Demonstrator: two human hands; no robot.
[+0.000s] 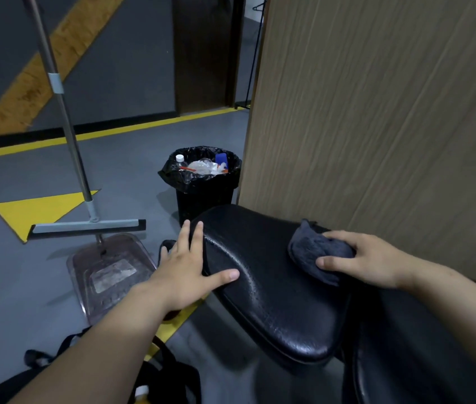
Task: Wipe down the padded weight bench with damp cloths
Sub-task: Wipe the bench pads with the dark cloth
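Observation:
The black padded bench seat (271,290) fills the lower middle, with a second black pad (423,354) at the lower right. My left hand (186,265) lies flat on the seat's left edge, fingers straight and spread, thumb on top of the pad. A dark grey cloth (314,250) sits bunched on the seat's far right part. My right hand (362,259) holds the cloth against the pad, thumb and fingers curled over its edge.
A wood-grain panel (376,112) stands right behind the bench. A black bin (204,196) with rubbish is just beyond the seat. A floor squeegee (85,225) and a clear dustpan (111,272) stand on the grey floor to the left. A dark bag (169,374) lies below.

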